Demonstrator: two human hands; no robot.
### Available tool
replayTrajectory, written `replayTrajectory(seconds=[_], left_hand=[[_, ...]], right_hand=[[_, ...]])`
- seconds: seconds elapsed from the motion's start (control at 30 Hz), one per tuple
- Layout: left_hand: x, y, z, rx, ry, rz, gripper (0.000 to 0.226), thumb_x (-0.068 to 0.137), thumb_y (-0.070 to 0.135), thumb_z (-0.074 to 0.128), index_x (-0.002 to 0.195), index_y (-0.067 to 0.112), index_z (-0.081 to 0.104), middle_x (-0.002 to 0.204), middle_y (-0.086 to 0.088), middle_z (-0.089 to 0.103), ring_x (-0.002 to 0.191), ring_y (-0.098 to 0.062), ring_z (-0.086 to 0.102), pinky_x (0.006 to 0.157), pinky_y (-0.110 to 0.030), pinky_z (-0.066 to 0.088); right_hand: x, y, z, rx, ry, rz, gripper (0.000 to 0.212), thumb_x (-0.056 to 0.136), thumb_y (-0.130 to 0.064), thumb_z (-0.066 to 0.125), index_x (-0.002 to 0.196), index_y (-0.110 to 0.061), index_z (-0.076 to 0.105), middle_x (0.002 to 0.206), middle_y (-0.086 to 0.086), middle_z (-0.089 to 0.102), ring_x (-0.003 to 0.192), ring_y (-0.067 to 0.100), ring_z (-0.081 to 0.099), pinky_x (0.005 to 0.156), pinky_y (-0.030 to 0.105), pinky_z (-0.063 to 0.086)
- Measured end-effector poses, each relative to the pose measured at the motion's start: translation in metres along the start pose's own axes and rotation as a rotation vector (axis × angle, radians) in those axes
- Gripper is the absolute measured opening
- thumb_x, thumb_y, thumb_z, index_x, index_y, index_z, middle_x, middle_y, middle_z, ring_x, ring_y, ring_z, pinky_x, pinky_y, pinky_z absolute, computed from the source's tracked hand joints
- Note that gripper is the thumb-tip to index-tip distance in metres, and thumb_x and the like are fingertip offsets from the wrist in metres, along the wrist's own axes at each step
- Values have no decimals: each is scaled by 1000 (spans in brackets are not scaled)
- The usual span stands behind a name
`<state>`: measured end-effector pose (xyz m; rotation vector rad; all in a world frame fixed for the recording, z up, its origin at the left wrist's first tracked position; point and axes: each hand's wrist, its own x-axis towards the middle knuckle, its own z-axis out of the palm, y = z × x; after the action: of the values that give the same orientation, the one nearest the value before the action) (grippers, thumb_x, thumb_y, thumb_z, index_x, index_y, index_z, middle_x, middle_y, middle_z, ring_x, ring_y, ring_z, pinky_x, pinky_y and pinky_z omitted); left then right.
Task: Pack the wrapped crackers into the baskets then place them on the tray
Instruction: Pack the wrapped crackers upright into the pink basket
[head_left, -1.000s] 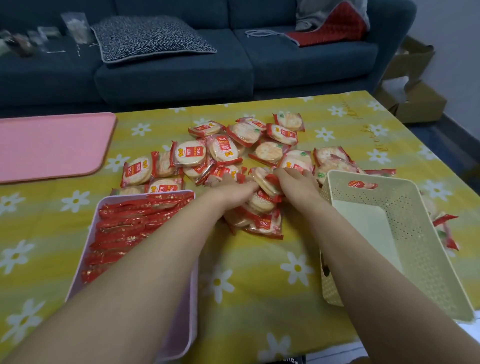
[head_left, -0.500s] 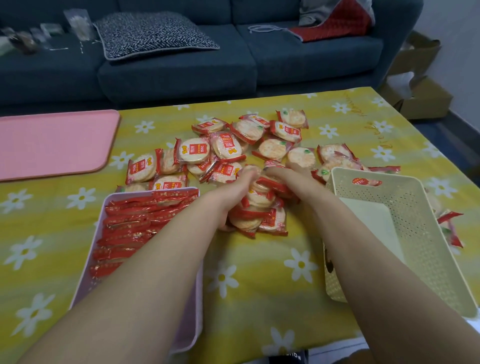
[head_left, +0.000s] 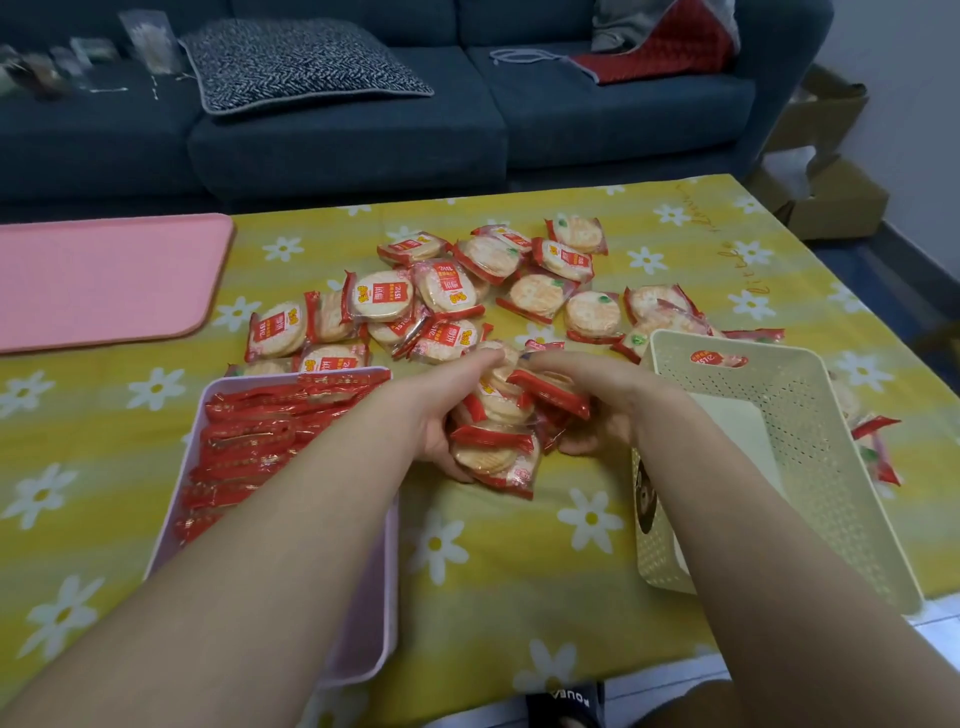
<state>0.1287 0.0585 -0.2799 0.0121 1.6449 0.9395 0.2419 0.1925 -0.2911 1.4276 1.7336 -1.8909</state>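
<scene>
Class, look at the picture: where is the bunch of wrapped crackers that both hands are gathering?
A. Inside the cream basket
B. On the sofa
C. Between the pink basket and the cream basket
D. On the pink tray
C: the left hand and right hand grip the bunch of crackers over the tablecloth, with the pink basket on one side and the cream basket on the other.

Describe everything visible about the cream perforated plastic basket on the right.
The cream perforated plastic basket is rectangular, with rounded corners, hole-dotted walls and a plain floor. It stands tilted on the yellow flowered tablecloth, its near end at the table edge. It looks empty. A handle slot in its far wall shows a wrapper behind. The right forearm crosses its near left corner. Loose wrapped crackers lie beyond it.
</scene>
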Motion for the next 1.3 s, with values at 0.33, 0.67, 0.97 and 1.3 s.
replayTrajectory(seconds=[0.33,0.67,0.97,1.3], left_hand=[[-33,1,-2,2,40,212,48,88,63,63,107,20,70,88,-5,79,86,-21,75,82,-34,57],[-138,-17,-62,60,188,612,43,90,52,66,116,17,67,73,-8,75,66,-24,75,65,-40,62],[-143,-120,-116,-159,106,566,32,96,37,62,124,24,66,107,-9,77,94,-28,76,86,-55,59],[-136,-149,-152,497,57,667,55,68,43,78,118,32,58,118,11,68,115,-9,62,97,-31,49]], right_hand=[[-26,-5,19,190,-69,-210,78,68,-42,88,135,-27,49,121,15,68,97,32,73,78,61,58],[-123,-21,92,339,-124,-573,57,81,-33,78,127,-37,43,116,0,71,98,22,74,82,56,59],[-135,18,160,108,-152,-580,74,74,-28,87,130,-34,38,109,-2,74,96,19,74,84,51,60],[-132,27,156,-606,60,-823,81,66,-46,85,134,-36,42,119,-9,64,105,9,63,93,36,53]])
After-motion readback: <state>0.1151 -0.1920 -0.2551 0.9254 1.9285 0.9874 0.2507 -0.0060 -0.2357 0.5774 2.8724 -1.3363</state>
